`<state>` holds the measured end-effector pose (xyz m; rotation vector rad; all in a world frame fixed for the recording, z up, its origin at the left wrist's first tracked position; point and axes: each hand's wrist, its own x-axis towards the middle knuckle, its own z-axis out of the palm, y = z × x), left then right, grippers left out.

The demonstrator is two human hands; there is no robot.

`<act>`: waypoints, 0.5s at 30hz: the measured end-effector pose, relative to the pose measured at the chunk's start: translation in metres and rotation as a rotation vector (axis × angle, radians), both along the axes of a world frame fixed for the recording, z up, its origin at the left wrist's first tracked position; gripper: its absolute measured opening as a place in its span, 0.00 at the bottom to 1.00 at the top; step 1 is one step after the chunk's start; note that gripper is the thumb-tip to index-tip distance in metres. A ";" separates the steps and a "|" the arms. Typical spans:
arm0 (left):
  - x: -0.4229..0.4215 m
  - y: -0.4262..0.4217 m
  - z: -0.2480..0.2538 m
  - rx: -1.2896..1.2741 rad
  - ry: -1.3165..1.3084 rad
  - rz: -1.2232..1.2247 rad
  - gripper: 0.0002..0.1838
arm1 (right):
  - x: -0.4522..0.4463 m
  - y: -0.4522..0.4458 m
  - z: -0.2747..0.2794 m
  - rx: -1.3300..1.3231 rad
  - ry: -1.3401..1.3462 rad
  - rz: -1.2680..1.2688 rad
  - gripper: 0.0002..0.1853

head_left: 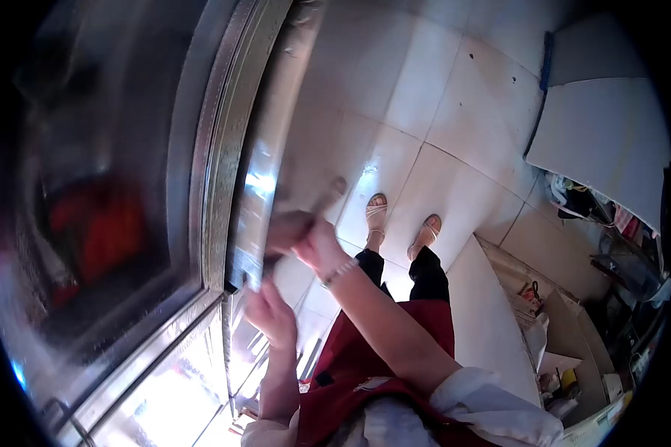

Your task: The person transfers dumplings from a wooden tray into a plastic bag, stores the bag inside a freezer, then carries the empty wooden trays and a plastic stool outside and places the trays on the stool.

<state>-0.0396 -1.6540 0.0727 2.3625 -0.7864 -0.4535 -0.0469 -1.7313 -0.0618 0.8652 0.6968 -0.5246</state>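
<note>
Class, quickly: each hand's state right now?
Left hand: partly curled at the long, shiny silvery panel; grip cannot be told.
Right hand: curled at a blurred brown shape; grip unclear.

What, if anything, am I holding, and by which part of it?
It cannot be told: blur hides whether the right hand grips the brownish shape beside it, or the left hand the shiny strip.

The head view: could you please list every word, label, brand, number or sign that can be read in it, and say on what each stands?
None can be read.
Apron: a pale mark on the front, too small and blurred to read.
Small items at right: any print is too small to read.
Red shape at left: blurred, no letters to make out.
Shiny panel by the hands: no text seen.
</note>
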 end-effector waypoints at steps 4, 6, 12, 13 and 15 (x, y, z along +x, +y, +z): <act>-0.052 0.064 -0.015 0.138 -0.792 -1.016 0.08 | -0.117 0.011 0.000 -0.206 0.139 0.131 0.20; -0.073 0.035 -0.010 -0.024 -0.174 -1.260 0.05 | -0.180 -0.003 0.018 -0.132 0.357 0.181 0.18; -0.097 -0.031 -0.108 0.272 0.396 -0.660 0.05 | -0.366 -0.017 0.041 -0.534 0.597 -0.212 0.17; -0.099 -0.073 -0.123 0.249 0.530 -0.403 0.09 | -0.391 -0.022 0.032 -0.654 0.701 -0.308 0.16; -0.063 -0.106 -0.243 0.307 0.168 -0.542 0.17 | -0.430 -0.032 0.019 -0.885 0.900 -0.483 0.14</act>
